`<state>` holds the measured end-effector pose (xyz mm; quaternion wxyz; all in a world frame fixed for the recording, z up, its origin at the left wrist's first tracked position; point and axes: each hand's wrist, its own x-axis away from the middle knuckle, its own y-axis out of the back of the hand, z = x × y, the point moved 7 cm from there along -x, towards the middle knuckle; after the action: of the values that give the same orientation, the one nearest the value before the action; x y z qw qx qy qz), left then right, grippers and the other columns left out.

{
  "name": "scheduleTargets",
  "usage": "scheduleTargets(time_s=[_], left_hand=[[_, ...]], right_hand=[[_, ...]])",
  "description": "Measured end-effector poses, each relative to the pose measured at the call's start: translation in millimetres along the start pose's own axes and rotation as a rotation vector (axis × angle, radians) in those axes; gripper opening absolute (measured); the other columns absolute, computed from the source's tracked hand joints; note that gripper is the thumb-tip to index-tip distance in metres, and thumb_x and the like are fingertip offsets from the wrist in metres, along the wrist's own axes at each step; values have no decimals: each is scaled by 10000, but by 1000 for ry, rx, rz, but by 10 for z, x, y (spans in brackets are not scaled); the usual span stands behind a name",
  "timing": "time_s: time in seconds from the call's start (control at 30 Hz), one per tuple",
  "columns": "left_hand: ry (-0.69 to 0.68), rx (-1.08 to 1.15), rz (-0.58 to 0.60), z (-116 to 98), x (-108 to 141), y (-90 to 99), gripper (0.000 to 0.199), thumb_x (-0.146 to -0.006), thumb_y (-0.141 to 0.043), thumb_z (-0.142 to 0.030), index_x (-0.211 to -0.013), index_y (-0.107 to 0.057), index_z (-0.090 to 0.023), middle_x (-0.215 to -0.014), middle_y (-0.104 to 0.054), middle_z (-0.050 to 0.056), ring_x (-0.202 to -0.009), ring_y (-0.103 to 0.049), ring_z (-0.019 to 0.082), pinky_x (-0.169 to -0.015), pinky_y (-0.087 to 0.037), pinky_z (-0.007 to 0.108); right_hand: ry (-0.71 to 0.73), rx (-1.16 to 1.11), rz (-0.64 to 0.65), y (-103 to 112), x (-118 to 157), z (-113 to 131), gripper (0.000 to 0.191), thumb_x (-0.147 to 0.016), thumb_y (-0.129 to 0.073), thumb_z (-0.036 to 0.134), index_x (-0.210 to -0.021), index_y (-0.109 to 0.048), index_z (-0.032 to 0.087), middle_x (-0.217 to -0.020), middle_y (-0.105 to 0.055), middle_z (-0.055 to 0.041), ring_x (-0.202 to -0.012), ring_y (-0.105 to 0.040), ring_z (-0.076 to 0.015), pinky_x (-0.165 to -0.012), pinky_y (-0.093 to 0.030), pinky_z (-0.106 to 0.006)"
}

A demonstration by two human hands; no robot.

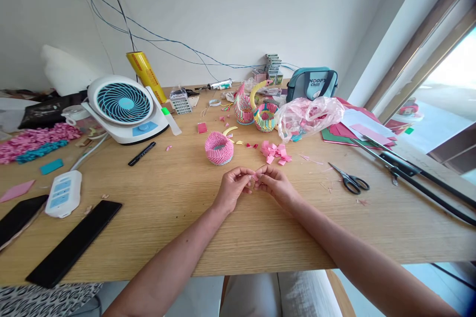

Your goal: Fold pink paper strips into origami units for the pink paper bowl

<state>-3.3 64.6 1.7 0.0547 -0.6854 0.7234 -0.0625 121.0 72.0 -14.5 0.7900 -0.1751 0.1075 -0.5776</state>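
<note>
Pink paper scrap point(256, 177) sits pinched at lower centre of the frame — left hand point(233, 189) and right hand point(275, 184) both closed on it; just above, a pink folded-paper bowl point(219, 148) stands built — loose pink folded units point(275, 152) lie unused to its right

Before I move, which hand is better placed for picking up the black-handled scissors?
Right hand, probably: it is nearer the scissors, while the left hand sits farther away. Both pinch pink paper.

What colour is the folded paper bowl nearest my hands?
The folded paper bowl is pink all over, and it shows best in the head view.
</note>
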Motion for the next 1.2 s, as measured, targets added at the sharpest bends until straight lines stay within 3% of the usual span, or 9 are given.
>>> scheduleTargets(time_s=[0.3, 0.47, 0.67, 0.87, 1.1, 1.2], left_hand=[[-208, -199, 46, -56, -42, 27, 133, -748, -626, -223, -830, -705, -154, -781, -625, 17, -578, -543, 83, -477, -510, 192], [-107, -145, 27, 0, -53, 42, 187, -737, -683, -286, -849, -674, -137, -719, -618, 11, -603, -556, 102, -460, -519, 193], [-45, -73, 83, -33, -20, -16, 232, -741, -690, -331, -837, -688, -120, -730, -632, 25, -645, -575, 116, -539, -575, 251], [-138, -207, 21, -45, -46, 56, 234, -745, -707, -352, -782, -691, -121, -611, -603, -4, -540, -552, 96, -505, -525, 216], [-309, -443, -27, -196, -8, 68, 129, -793, -622, -251, -742, -666, -141, -690, -651, 18, -553, -577, 96, -527, -498, 198], [-257, -413, 30, -144, -29, 40, 151, -788, -634, -277, -731, -668, -141, -651, -627, 11, -547, -563, 95, -533, -505, 202]], right_hand=[[-40, -44, 16, -4, 13, 0, 303, -655, -821, 401, -758, -641, 180, -692, -637, 15, -645, -599, -104, -666, -517, -250], [4, -21, -5, 20, 7, 19, 278, -653, -826, 376, -747, -645, 188, -691, -650, 21, -638, -598, -98, -676, -516, -249], [65, 12, -9, 42, -15, 32, 292, -661, -820, 392, -757, -637, 186, -731, -684, 9, -667, -626, -112, -698, -528, -277], [45, 32, -51, 74, -31, -1, 299, -639, -832, 381, -760, -645, 182, -711, -668, 25, -623, -618, -92, -672, -521, -250], [46, 88, -45, 53, -39, -3, 308, -654, -813, 412, -767, -644, 180, -687, -655, 15, -643, -620, -112, -692, -527, -276], [74, 136, -64, 66, -47, 19, 343, -635, -814, 454, -717, -625, 179, -653, -641, 12, -616, -601, -116, -655, -517, -277]])
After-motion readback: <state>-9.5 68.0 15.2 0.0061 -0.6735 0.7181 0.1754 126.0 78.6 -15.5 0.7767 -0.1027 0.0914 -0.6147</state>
